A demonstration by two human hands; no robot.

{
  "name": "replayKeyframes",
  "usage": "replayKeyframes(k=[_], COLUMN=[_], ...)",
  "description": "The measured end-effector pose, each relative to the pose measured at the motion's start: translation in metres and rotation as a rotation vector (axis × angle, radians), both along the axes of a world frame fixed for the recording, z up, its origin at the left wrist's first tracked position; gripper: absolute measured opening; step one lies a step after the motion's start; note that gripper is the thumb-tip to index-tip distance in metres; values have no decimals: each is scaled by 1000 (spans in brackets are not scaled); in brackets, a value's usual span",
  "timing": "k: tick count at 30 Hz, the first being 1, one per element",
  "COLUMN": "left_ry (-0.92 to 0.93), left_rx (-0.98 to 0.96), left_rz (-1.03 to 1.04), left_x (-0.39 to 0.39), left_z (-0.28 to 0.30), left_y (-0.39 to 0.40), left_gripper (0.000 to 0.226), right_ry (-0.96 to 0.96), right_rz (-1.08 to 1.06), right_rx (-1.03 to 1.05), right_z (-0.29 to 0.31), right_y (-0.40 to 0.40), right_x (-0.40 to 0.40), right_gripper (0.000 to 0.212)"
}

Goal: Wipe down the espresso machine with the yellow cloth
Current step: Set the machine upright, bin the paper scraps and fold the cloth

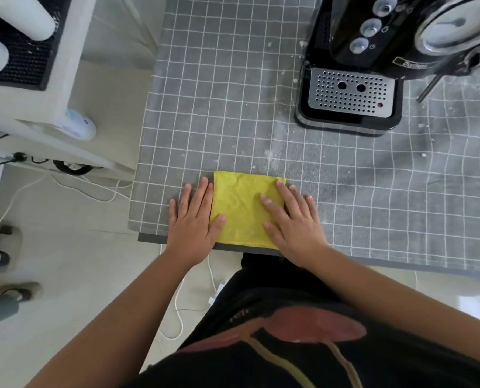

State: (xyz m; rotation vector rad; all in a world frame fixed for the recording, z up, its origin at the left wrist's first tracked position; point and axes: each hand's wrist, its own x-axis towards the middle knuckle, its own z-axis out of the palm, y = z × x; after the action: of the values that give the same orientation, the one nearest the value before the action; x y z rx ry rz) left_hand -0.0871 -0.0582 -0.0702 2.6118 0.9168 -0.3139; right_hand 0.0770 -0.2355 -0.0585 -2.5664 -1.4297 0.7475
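Both flat hands on yellow cloth; espresso machine label unreadable.

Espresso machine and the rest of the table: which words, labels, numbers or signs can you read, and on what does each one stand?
Brand plate on the espresso machine: lettering there, too blurred to read.
Small white icons beside the machine's round buttons: signs, not words; the lowest looks like a power symbol.
Print on the person's black shirt: a picture, no legible words.
Yellow cloth and checked tablecloth: no text.

Cloth at table near edge; espresso machine behind, rightward
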Motion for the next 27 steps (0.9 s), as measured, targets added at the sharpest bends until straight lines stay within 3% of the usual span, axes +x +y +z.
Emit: replayKeyframes(k=[3,6,9,11,15,17,19,23,25,27], left_ry=[-75,-117,-259,-373,-473,-493,-438,-241,-176,-116], left_rx=[-13,7,10,-77,-150,-135,-114,190,183,109], left_rz=[184,340,313,275,319,367,408,167,-31,-93], left_x=[26,58,71,67,47,43,45,48,44,39], left_z=[12,17,14,17,32,36,33,17,7,-4], left_y=[-3,-3,-8,-13,-16,-8,2,5,-4,-7], left_gripper=[68,58,36,32,32,33,37,55,56,56], right_ry=[-3,-137,-149,-11,514,580,470,-132,-184,-150], right_rz=[-201,-259,-216,-202,-475,-530,-489,-59,84,112], right_rx=[90,24,90,187,375,404,413,289,183,85], right_z=[5,8,13,17,33,35,33,6,-4,-12], right_y=[8,22,31,32,35,42,51,57,55,53], right_x=[17,38,44,41,35,33,31,19,5,-3], right_gripper=[59,60,31,13,20,17,15,48,56,60])
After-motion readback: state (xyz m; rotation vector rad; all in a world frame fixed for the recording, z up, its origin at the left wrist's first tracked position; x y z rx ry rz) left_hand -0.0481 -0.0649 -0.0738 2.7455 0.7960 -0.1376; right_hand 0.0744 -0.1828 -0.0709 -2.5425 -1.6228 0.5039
